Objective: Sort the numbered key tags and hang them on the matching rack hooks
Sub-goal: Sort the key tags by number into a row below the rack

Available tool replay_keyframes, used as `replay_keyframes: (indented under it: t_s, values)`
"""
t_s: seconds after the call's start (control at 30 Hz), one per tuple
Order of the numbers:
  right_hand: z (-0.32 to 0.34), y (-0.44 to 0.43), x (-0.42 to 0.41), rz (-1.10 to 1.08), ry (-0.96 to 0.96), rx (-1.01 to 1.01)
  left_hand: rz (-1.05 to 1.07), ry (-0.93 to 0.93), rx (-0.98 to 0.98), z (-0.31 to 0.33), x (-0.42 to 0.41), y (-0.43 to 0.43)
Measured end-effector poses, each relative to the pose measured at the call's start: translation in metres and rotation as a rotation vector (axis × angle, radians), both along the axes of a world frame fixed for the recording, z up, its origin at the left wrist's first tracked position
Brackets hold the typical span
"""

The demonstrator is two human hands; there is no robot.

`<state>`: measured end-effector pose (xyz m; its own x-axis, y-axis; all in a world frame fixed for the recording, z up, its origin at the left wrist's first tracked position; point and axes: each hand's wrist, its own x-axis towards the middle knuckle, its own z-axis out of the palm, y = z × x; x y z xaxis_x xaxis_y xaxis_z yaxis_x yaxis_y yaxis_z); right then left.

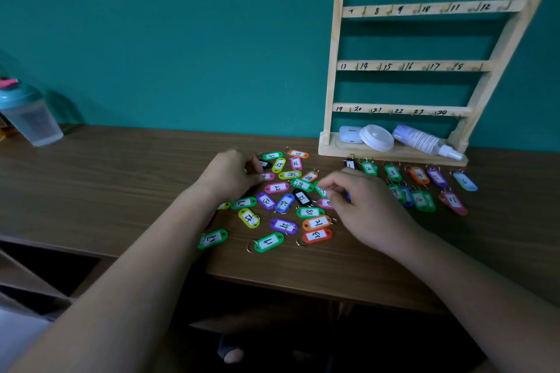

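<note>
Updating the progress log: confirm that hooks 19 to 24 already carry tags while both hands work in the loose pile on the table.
Wrong on one point. The head view shows the rail numbered 19 to 24 with bare hooks; no tag hangs there. The left hand and right hand do work in the loose pile on the table.

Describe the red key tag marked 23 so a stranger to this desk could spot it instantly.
Find the wooden rack against the teal wall, then the tag pile on the brown table left of its base. At the pile's near edge, beside the right hand, lies the red tag reading 23; its neighbours are an orange tag behind it and a green tag to its left.
</note>
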<state>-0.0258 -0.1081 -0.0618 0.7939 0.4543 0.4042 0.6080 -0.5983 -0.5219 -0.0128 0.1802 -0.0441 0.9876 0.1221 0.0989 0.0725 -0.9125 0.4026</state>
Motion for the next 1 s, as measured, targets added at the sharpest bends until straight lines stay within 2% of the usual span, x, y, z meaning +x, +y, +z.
replay_keyframes:
  t_s: [0.27, 0.4, 0.53, 0.7, 0.87, 1.0]
  values:
    - [0.005, -0.001, -0.003, -0.013, 0.01, 0.015, -0.026, -0.022, -0.075, 0.007, -0.008, 0.003]
    - [0.007, -0.001, -0.005, -0.023, 0.008, 0.045, -0.094, -0.024, -0.292, 0.013, -0.014, 0.009]
    - [0.01, 0.001, -0.009, -0.007, 0.061, 0.104, -0.228, 0.061, -0.498, 0.025, -0.031, -0.007]
    - [0.01, 0.008, -0.015, 0.016, 0.099, 0.161, -0.346, 0.06, -0.517, 0.028, -0.038, -0.034]
    - [0.011, 0.011, -0.017, 0.04, 0.104, 0.158, -0.392, 0.023, -0.608, 0.028, -0.038, -0.051]
    - [0.011, 0.008, -0.015, 0.05, 0.181, 0.2, -0.403, -0.004, -0.678, 0.029, -0.04, -0.054]
